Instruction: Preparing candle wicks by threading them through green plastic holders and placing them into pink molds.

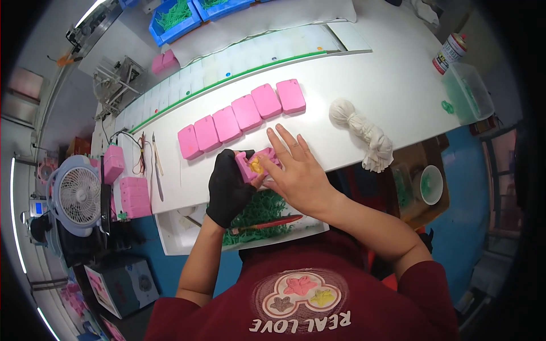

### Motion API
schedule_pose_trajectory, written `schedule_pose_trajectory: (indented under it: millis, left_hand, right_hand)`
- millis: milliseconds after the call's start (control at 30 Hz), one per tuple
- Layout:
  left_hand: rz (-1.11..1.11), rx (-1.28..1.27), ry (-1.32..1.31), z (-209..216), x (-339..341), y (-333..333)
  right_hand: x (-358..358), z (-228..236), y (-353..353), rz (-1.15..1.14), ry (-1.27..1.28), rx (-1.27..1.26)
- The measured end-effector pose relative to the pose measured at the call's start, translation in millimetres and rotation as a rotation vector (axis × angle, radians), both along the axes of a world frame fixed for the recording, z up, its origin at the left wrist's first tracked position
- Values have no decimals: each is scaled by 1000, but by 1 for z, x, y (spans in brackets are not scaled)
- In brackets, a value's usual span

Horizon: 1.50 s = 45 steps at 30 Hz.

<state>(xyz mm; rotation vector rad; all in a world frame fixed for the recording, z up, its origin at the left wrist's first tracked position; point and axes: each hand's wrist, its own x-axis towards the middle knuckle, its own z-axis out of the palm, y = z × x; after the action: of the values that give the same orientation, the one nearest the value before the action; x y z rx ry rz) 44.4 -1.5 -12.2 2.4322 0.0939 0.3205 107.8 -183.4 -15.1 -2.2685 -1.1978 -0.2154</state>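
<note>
In my left hand (230, 190), which wears a black glove, sits an open pink mould (244, 169) with its hollow side up. A small yellow piece (256, 166) lies in the hollow. My bare right hand (301, 179) reaches over from the right, its index finger on the yellow piece and its thumb at the mould's near edge. The other right fingers spread out above the table. Just beyond my hands, several closed pink blocks (230, 124) stand in a slanting row. Below them, a white drawer (170, 232) holds green shreds (259, 213) and a red-handled tool (273, 223).
A bundled white cloth (362, 133) lies right of the row. Thin tools (157, 170) and stacked pink blocks (135, 197) are at the left, beside a fan (78, 190). A spray can (450, 54) and a clear tub (469, 94) stand far right; blue bins (176, 28) at the back.
</note>
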Motion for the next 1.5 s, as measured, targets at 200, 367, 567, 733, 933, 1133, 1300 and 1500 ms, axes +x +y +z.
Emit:
schedule_pose_trajectory:
  millis: [200,367,567,733,933,1133,1300,1500]
  left_hand:
    - [28,-65,3,-2,-2,1]
    - [6,-50,-2,0,2,-1]
    - [-23,-42,-30,-8,-1,10]
    - [-59,-77,-54,-9,2,9]
    - [-49,-153,-109,-10,1,10]
    - [-9,-106,-14,-8,1,9]
    - [-38,-84,-66,-13,0,11]
    - [-71,-82,-114,-12,0,14]
  right_hand:
    - [6,5,-4,46,-13,5]
    - [1,-8,-9,44,60,-98]
    - [7,32,-28,-202,-20,102]
    - [40,38,-104,-489,-100,-140]
    - [14,60,-67,-188,17,356]
    - [9,40,-24,178,-22,-17]
    - [18,52,-28,137,-94,40]
    - [34,52,-62,-50,-87,-59]
